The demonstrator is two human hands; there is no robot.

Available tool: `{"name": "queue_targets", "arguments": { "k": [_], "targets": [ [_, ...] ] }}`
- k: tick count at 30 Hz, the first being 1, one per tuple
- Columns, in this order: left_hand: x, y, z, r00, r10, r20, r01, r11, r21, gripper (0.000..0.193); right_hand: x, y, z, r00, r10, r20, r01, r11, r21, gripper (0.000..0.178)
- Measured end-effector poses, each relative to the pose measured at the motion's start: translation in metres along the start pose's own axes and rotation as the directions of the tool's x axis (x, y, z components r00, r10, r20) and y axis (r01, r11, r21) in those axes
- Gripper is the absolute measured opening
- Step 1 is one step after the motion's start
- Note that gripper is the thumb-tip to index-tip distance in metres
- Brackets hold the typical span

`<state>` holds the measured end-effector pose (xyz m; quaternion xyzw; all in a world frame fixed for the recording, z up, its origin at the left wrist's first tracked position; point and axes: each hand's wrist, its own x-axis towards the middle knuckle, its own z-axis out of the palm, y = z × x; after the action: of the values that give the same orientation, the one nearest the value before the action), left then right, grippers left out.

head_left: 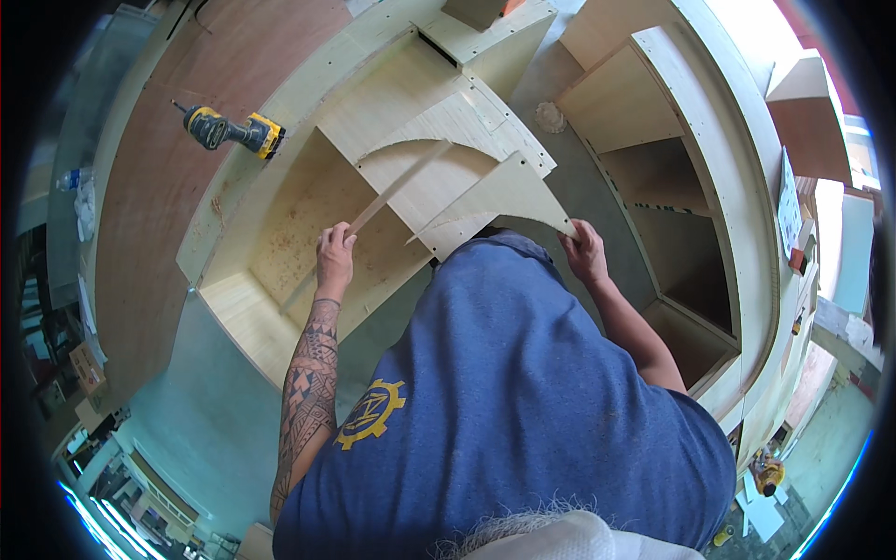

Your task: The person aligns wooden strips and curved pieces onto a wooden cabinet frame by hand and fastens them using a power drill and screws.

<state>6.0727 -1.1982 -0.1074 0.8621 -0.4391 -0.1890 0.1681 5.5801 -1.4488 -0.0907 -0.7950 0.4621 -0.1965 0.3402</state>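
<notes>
Plywood [516,189] (pale, curve-edged) sits pinched in the right hand [585,252], a straight wooden strip [403,187] in the left [336,254]

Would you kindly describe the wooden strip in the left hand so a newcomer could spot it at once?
Find the large pale wooden cabinet beyond the blue shirt. The wooden strip slants across it, held in the left hand. Unlike the neighbouring curve-edged panel, it is narrow and straight.

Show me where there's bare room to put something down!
There's bare room on the brown board, above and below the drill in the picture, left of the pale wooden edge. It's crowded in the middle, where the left hand grips a thin strip and the right hand holds a curved panel.
</notes>
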Motion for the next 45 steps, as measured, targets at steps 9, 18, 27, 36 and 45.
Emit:
{"name": "queue_targets", "arguments": {
  "k": [9,18,27,36,45],
  "targets": [
    [-0.076,-0.002,0.015,0.996,-0.072,0.047,0.079,0.983,-0.168,0.028,0.002,-0.024,0.061,0.977,0.018,0.21,-0.018,1.0,-0.002,0.033],
    [-0.093,0.012,0.018,0.985,-0.121,0.119,0.152,0.94,-0.305,0.028,0.014,-0.044,0.068,0.961,0.039,0.274,-0.012,0.995,-0.101,0.051],
    [-0.076,0.006,0.01,0.989,-0.059,0.139,0.104,0.932,-0.347,0.035,0.028,-0.044,0.068,0.953,0.022,0.302,-0.001,0.998,-0.069,0.045],
    [-0.079,0.003,0.009,0.967,-0.092,0.236,0.198,0.857,-0.476,0.032,0.036,-0.046,0.068,0.953,-0.01,0.302,0.035,0.996,-0.079,0.042],
    [-0.082,0.01,0.015,0.965,-0.132,0.225,0.229,0.84,-0.492,0.031,0.045,-0.045,0.066,0.926,0.028,0.377,0.014,0.994,-0.109,0.044]
  ]
}}
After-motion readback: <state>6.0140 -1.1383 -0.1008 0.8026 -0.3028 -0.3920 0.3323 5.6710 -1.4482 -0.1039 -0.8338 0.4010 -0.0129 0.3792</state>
